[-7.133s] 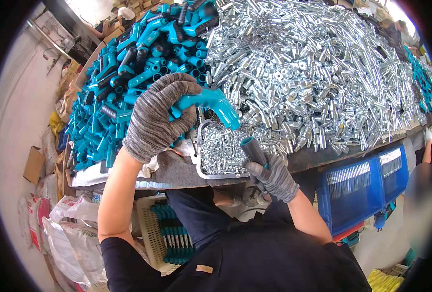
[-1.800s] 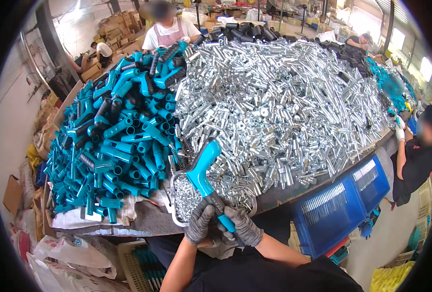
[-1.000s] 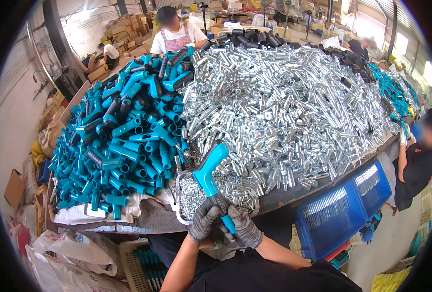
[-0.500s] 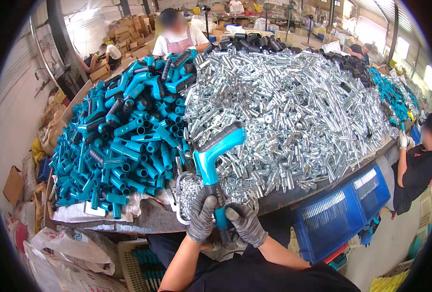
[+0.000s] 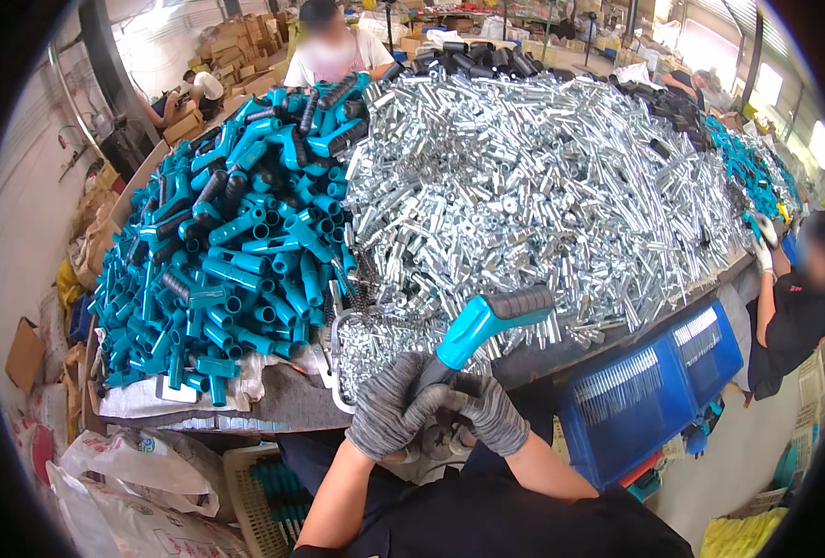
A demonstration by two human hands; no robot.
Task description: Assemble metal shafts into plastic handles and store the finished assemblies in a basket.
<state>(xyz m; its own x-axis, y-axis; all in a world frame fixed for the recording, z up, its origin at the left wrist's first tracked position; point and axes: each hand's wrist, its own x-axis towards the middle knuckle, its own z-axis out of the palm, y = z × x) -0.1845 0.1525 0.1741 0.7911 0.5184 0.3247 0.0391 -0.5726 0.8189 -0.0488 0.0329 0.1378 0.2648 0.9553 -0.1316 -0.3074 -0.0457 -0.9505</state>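
Both my hands, in grey knit gloves, are closed round the lower end of a teal pistol-shaped tool handle (image 5: 473, 330) with a black ribbed grip. My left hand (image 5: 384, 409) wraps its dark shaft below the teal body. My right hand (image 5: 488, 414) is closed against the left at the shaft's lower end, which the fingers hide. The handle tilts up and to the right, its grip over the table's front edge. Just beyond my hands sits a metal-rimmed tray (image 5: 338, 363) of small silver parts.
Teal handles (image 5: 236, 251) are heaped at left, shiny metal fittings (image 5: 542, 195) at centre and right. Blue bins (image 5: 617, 418) with metal rods hang at the front right. White sacks (image 5: 143, 474) and a crate (image 5: 240, 479) stand lower left. Co-workers (image 5: 333, 51) (image 5: 793, 298) are around the table.
The handle has tipped to the right and come lower, its grip swinging from above the fittings toward the table's front edge. My left hand has turned and closed further over the shaft.
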